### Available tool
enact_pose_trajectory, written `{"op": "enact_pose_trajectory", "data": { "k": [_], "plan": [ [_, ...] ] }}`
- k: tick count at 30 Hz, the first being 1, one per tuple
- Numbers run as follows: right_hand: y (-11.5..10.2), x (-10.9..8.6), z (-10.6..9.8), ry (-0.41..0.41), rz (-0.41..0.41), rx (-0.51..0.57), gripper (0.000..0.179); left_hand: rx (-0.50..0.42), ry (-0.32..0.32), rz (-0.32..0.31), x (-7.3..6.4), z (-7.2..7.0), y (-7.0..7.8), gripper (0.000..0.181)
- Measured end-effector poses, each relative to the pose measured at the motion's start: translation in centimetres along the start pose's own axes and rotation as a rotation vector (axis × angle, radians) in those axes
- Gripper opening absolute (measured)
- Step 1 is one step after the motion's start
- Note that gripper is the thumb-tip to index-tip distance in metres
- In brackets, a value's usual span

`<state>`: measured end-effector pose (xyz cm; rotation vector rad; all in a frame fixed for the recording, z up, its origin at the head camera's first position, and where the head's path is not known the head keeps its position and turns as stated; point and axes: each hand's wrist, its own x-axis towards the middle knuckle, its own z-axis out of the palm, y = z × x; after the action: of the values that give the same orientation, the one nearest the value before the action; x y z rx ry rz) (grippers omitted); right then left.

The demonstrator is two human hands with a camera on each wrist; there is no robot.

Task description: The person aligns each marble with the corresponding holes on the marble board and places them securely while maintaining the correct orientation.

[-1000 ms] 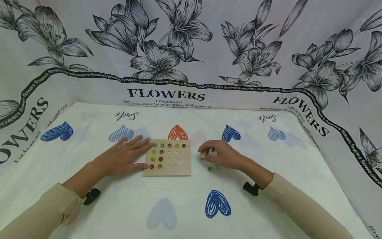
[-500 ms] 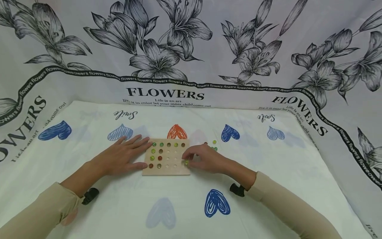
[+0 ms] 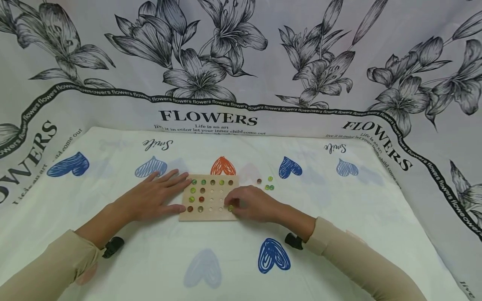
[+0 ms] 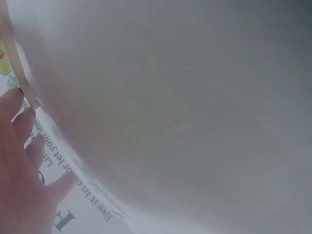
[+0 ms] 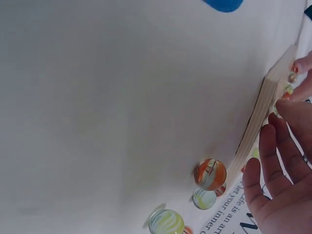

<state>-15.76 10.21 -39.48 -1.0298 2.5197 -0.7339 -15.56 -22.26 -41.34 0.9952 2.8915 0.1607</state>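
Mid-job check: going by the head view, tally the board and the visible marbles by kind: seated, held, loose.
Wooden board: 1
Seated marbles: 11
Held marble, at the right hand: 1
Loose marbles: 4
Total: 17 (1 board, 16 marbles); the right hand may hide more.

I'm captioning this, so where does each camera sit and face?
Head: on the head, facing forward and down at the wooden marble board; left hand, right hand, sleeves show.
Left wrist: worn there, facing mostly pale blur; left hand shows.
Right wrist: worn there, facing loose glass marbles; right hand shows.
Head and right wrist share board and marbles.
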Motion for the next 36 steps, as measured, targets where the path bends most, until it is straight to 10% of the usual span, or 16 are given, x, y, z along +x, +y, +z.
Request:
{"op": "enact_pose_trajectory", "data": {
  "k": [10, 26, 36],
  "plan": [
    [0.5, -0.4, -0.6, 0.021, 0.06, -0.032, 0.025, 0.0, 0.001, 0.003, 0.0, 0.0, 0.0, 0.08],
    [6.7, -3.6, -6.7, 0.308, 0.025, 0.076, 0.027, 0.0, -0.005, 0.003, 0.0, 0.1, -0.1, 0.08],
    [9.3, -4.8, -6.5, 0.266, 0.113, 0.155, 0.027, -0.007, -0.002, 0.004, 0.0, 0.1, 0.0, 0.079]
  ]
}}
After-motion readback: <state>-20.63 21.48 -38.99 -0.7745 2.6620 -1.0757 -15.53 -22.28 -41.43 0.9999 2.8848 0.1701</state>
